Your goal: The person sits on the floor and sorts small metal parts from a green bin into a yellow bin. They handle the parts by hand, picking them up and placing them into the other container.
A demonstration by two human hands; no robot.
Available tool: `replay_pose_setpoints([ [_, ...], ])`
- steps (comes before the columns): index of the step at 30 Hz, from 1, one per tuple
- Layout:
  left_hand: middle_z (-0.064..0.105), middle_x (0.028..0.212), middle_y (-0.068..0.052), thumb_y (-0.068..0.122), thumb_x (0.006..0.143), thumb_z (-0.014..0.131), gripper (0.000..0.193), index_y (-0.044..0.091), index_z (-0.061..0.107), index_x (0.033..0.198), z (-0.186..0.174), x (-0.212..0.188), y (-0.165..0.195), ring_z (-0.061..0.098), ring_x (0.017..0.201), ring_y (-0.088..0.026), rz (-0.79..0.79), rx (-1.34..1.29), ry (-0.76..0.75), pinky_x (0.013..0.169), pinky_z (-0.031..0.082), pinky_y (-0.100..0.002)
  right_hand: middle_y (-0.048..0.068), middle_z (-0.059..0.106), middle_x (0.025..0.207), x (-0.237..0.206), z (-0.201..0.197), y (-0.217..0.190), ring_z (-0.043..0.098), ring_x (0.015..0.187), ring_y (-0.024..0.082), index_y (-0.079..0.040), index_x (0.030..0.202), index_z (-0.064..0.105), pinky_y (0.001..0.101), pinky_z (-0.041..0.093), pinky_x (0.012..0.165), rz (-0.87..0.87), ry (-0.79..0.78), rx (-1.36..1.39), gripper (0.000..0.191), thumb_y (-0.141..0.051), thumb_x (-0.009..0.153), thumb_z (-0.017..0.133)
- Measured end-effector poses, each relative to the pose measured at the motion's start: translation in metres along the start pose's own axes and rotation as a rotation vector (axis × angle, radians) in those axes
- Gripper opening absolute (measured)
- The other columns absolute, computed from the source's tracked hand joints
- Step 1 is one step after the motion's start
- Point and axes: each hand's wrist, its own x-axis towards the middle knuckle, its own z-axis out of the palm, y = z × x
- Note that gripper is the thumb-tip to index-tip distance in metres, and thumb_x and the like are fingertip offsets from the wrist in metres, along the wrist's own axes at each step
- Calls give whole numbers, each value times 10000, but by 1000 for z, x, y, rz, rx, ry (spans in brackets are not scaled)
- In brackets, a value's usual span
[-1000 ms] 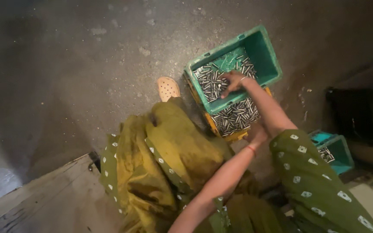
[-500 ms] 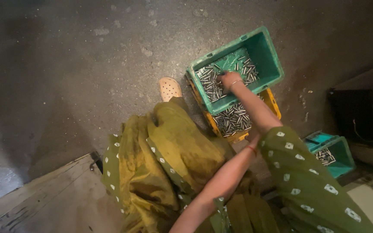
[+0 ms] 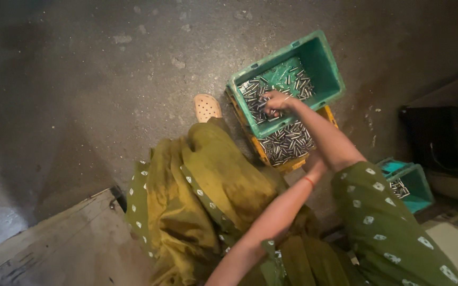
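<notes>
The green crate (image 3: 322, 63) sits tilted on the yellow crate (image 3: 292, 164), overhanging it, so leaning on its rim could tip it and spill pins across the concrete floor (image 3: 107, 79). Inside the green crate, near its lower wall, your right hand (image 3: 276, 100) has its fingers curled together on a few small metal pins (image 3: 253, 92); a loose pinch may drop some. Your left hand (image 3: 316, 168) rests beside the yellow crate; I cannot tell how its fingers stand.

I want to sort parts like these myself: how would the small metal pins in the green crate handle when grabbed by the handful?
The metal pins look smooth and shiny, so probably slippery. Being short cylinders, they would likely roll. Heaped loose under the right hand, some may spill.
</notes>
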Motion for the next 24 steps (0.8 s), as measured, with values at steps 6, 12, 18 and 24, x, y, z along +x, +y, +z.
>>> replay_pose_setpoints([
  [6, 655, 1301, -218, 500, 991, 502, 521, 112, 636, 1313, -9, -6, 11, 618, 1209, -432, -7, -10, 18, 982, 496, -533, 141, 717, 887, -31, -12, -9, 659, 672, 198, -190, 1350, 491, 298, 578, 551, -34, -82, 411, 673, -9, 719, 640],
  [12, 707, 1209, -204, 299, 919, 560, 400, 107, 660, 1255, -15, -13, 17, 664, 1134, -410, -4, -112, 103, 944, 506, -504, 60, 694, 884, -62, -13, -30, 712, 707, 215, -61, 1026, 631, 321, 558, 506, -200, -16, 689, 476, -526, 995, 537],
  [18, 689, 1068, -214, 215, 1015, 561, 229, 62, 656, 1157, -26, -4, 16, 642, 991, -391, 79, -192, 355, 848, 511, -485, 55, 647, 705, -63, -15, -41, 647, 551, 198, -117, 887, 599, 332, 454, 345, -25, 163, 602, 395, -489, 1014, 553],
  [24, 636, 995, -8, 415, 1086, 491, 314, 116, 585, 1085, -65, -1, 33, 549, 698, -112, 12, -1129, 289, 565, 460, -245, 43, 643, 698, -94, -26, -48, 648, 563, 162, -121, 873, 626, 285, 479, 376, -34, 226, 464, 429, -490, 1051, 500],
])
